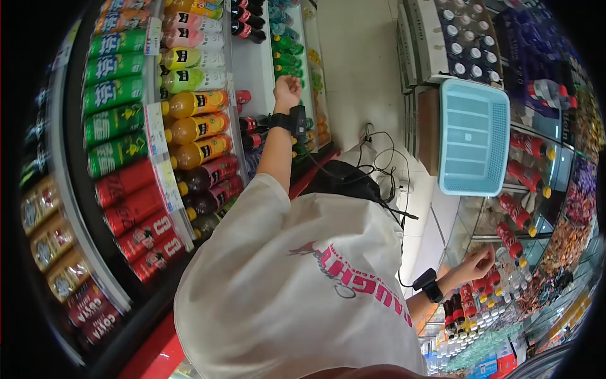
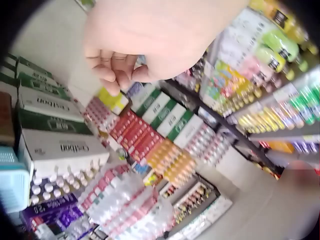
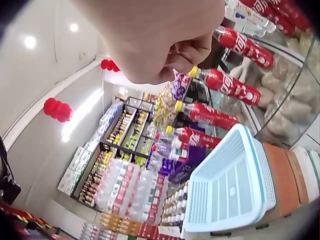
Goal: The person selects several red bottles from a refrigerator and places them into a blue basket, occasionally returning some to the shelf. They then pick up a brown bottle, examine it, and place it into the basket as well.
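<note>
First, from the head camera: a person in a white T-shirt (image 1: 278, 297) stands in a shop aisle with both arms spread. The left hand (image 1: 287, 92) is raised beside a shelf of orange drink bottles (image 1: 196, 129), touching none of them, with its fingers folded into a fist. The right hand (image 1: 478, 262) reaches to the opposite shelf, and its fingertips are just beside a red bottle with a yellow cap (image 1: 509, 240), one of a row lying on a glass shelf. A light blue basket (image 1: 445, 126) sits above that row on stacked cartons.

Next, from the left wrist: the left hand (image 2: 150, 40) fills the top of the view. Its fingers (image 2: 112, 72) are curled in on the palm and hold nothing. Well below it lie white Cestbon cartons (image 2: 60, 147) and packs of bottled water (image 2: 120, 200), with a corner of the basket (image 2: 10, 182) at the edge.

Last, from the right wrist: the right hand (image 3: 155, 35) hangs right over the red bottle (image 3: 230, 86), with its curled fingers (image 3: 192, 52) against or just above the yellow cap. Whether they pinch the cap I cannot tell. The basket (image 3: 235, 185) lies near, below the bottles.
</note>
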{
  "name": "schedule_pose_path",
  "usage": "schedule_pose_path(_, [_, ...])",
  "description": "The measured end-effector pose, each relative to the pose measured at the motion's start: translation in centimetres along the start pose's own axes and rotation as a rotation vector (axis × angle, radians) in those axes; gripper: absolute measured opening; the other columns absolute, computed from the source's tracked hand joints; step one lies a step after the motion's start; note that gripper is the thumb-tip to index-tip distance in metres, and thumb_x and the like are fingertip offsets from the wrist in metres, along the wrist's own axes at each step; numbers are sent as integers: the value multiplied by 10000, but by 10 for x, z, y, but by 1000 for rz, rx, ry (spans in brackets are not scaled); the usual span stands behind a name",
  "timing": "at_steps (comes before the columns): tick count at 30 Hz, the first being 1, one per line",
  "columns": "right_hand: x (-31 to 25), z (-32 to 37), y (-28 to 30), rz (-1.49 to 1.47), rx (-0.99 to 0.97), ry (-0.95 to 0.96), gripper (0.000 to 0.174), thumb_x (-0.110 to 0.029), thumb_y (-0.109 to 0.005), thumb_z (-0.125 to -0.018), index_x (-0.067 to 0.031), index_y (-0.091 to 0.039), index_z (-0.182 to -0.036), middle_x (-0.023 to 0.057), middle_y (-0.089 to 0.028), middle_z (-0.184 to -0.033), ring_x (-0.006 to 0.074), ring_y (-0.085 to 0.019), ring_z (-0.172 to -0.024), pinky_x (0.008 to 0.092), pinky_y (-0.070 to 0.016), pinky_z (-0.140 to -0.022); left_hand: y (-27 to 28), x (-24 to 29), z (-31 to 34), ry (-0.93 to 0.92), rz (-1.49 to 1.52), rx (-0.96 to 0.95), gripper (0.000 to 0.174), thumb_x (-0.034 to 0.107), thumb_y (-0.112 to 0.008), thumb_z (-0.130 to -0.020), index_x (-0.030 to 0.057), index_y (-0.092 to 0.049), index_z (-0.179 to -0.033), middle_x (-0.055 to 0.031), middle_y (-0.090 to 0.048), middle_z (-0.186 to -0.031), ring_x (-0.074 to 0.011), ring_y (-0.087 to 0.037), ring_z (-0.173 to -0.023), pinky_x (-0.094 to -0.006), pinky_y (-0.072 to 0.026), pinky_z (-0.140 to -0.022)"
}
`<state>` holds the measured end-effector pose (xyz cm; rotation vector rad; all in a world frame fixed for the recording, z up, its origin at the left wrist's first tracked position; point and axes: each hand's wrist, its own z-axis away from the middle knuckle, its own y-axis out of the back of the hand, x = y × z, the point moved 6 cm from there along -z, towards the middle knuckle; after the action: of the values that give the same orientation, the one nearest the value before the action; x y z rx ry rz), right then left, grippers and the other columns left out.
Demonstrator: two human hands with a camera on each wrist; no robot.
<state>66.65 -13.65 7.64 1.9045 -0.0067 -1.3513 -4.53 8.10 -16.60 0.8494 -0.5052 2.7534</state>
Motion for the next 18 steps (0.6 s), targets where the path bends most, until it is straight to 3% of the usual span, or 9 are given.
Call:
schedule_pose_path(1, [0,5,-15,2,-34,-70,245,-201,-632,-1047,-1,-721,-1156,-6,-630,-885,84,-530,-776,245,-432,-613,14,6,-17,-52,12,118,170,162,-638,-964,-6,-617,-943,-84,-608,-767,-215,-640,-729,-310,-501,-549])
schedule_pose_path(2, [-7,8,-29,20,-65,-35,230,-196,-632,-1047,-12,-720,-1152,-36,-558,-840,58,-447,-714,238,-349,-559,24,12,-26,-132,-3,236,177,154,-630,-966,-19,-606,-935,-96,-615,-766,-221,-651,-734,-306,-507,-538])
schedule_pose_path(4, [-8,15,-49,-16,-122,-67,229,-198,-631,-1049,-13,-718,-1152,-42,-552,-840,52,-421,-690,243,-322,-546,44,20,-34,-296,-34,471,194,139,-614,-972,-45,-584,-917,-120,-628,-764,-233,-672,-745,-297,-519,-516])
schedule_pose_path(6, [-7,19,-63,-37,-156,-91,230,-201,-632,-1050,-14,-716,-1154,-47,-548,-839,47,-404,-673,242,-304,-541,66,31,-57,-366,-110,570,231,125,-618,-967,-93,-545,-979,-173,-647,-865,-247,-685,-760,-286,-530,-506])
schedule_pose_path(8, [-7,21,-68,-31,-168,-104,234,-205,-634,-1050,-13,-714,-1157,-51,-546,-836,44,-397,-662,236,-295,-544,79,46,-60,-375,-229,689,378,137,-585,-980,-97,-450,-1244,-254,-619,-1179,-336,-700,-958,-369,-604,-617])
schedule_pose_path(13, [-1,27,-73,54,-189,-138,245,-216,-641,-1047,-13,-708,-1167,-48,-545,-822,49,-403,-664,242,-302,-548,116,92,-103,-437,-441,854,413,190,-584,-977,-38,-479,-1305,-230,-647,-1194,-343,-689,-1020,-387,-573,-743])
schedule_pose_path(18, [-12,40,-90,161,-207,-172,260,-231,-619,-1057,-10,-700,-1167,-40,-539,-816,54,-386,-647,244,-287,-542,174,146,-169,-477,-840,964,456,242,-583,-975,21,-508,-1366,-206,-674,-1209,-350,-677,-1081,-405,-543,-869])
